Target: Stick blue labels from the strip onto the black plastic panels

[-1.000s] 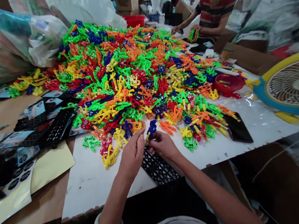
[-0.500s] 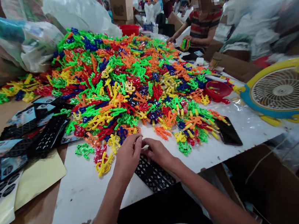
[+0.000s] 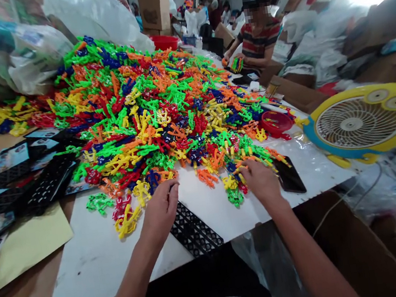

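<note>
My left hand (image 3: 162, 205) is closed at the upper end of a black perforated plastic strip (image 3: 196, 230), thumb pressed against the fingers. The strip slants down to the table's front edge; its top is hidden under the hand. My right hand (image 3: 264, 183) is at the near right edge of a heap of small plastic figures (image 3: 155, 105), coloured green, orange, red, yellow and blue. Its fingers are bent together among yellow-tipped pieces (image 3: 248, 153); whatever is between them is too small to make out. Close by lie a yellow figure (image 3: 129, 222) and a green one (image 3: 98, 203).
Black strips with printed cards (image 3: 50, 184) lie at left, beside a pale yellow sheet (image 3: 30, 243). At right are a phone (image 3: 290, 177), a red bowl (image 3: 276, 122) and a yellow fan (image 3: 359, 121). Across the heap sits a person in a striped shirt (image 3: 260, 41).
My right hand has left my left hand and moved right to the edge of the heap. More of the black strip shows. The whole view has shifted slightly.
</note>
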Tool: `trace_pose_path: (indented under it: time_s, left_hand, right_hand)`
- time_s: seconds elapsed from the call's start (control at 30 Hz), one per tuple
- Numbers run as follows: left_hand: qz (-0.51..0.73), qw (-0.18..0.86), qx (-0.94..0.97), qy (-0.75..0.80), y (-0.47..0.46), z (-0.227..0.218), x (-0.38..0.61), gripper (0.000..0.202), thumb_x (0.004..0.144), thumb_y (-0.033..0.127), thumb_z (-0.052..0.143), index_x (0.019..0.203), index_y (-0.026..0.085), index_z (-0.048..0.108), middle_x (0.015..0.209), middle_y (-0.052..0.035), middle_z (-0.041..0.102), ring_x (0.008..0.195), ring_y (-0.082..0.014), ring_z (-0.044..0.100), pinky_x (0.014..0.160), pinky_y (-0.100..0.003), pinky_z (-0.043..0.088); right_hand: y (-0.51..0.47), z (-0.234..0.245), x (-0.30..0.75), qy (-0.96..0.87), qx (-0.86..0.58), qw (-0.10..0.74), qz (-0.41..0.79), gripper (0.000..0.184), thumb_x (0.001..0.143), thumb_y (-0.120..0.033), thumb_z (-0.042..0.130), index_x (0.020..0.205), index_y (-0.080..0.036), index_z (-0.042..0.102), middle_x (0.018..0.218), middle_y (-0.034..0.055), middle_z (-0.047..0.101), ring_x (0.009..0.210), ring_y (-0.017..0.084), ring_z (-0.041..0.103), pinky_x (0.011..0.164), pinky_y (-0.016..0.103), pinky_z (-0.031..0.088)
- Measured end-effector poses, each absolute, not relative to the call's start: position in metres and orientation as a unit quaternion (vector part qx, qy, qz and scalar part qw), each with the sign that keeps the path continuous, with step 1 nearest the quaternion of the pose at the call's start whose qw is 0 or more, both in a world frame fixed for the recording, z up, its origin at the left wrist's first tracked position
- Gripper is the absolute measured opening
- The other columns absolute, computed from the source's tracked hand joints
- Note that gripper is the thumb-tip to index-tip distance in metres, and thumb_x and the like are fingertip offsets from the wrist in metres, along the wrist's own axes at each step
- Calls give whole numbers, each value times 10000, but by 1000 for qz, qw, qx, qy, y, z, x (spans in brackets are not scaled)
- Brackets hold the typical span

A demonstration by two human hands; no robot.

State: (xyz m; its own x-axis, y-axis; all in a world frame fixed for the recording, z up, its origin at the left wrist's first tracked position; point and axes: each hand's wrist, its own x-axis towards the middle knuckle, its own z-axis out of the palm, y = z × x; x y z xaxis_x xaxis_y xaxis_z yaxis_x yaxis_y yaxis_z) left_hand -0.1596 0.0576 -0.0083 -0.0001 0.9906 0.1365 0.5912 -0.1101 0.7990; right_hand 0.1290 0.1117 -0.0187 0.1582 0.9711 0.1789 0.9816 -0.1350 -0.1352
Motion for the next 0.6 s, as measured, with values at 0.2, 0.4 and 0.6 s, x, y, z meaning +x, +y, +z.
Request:
trace_pose_path:
  time_s: [0.2,0.4,0.6]
  left_hand:
    - [354,306,637,612,56,-1,-163,354,952,451,377,1104,229,607,1080,-45,683,981,-214,625,854,-324,469]
    - [370,346,610,609,56,0,-164,345,928,453,439,1143,248,615,1149,-39,676,1016,-209,623,905,-338,464]
    - [377,387,603,587,53,1,-168,347,936,465,431,1150,256,605,1192,-28,652,1121,-208,584,988,-340,415]
  right_hand:
    - [103,-22,112,-702,-698,104,-95,201,928,-301,515,977,-151,640,967,103,628,790,209,603,604,282,379]
    - [67,14,100,-706,-586,389,-84,188,932,-339,536,1002,-181,609,925,80,663,853,190,623,773,305,475]
    - [48,-38,58,-610,-599,392,340,183,922,-382,532,910,-201,551,728,3,623,613,163,629,559,271,483]
